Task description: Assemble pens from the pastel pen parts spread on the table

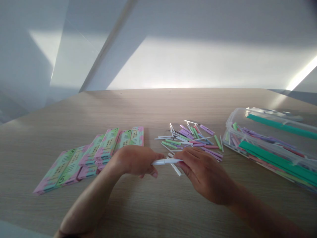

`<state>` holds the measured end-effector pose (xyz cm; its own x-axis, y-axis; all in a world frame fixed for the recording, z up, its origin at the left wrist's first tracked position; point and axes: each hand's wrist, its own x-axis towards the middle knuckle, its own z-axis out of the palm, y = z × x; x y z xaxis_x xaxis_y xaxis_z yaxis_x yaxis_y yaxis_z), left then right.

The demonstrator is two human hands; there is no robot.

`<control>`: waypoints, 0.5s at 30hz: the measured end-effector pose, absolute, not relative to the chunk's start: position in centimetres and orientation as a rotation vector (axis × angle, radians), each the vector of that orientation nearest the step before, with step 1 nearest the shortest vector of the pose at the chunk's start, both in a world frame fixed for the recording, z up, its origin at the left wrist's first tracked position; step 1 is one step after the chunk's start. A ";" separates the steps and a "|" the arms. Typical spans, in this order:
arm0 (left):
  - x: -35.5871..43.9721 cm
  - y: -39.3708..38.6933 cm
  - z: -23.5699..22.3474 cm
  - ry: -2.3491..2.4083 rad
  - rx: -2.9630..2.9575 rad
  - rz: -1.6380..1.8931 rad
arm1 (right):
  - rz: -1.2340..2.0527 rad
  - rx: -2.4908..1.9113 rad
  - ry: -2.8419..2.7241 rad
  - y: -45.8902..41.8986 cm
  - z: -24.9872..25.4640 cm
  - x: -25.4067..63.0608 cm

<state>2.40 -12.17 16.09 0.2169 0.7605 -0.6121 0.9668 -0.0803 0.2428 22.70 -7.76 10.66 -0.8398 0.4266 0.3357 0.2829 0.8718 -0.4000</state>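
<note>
My left hand and my right hand meet over the wooden table, each with fingers closed on one end of a white pen held level between them. Just behind the hands lies a loose pile of pens and caps in pink, purple, green and white. A second white pen piece lies on the table under the held pen.
Several flat pastel pen boxes lie overlapped in a row at the left. A clear plastic container with green clasps, holding more pens, stands at the right edge. A white wall rises behind the table's far edge.
</note>
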 end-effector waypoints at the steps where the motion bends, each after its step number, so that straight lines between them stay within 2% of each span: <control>1: 2.4 -12.2 16.1 1.590 1.897 -0.432 | 0.479 -0.511 -2.615 -7.8 10.7 22.7; 15: 2.3 -12.5 15.7 1.620 1.945 -0.438 | 0.501 -0.505 -2.656 -8.2 10.7 22.4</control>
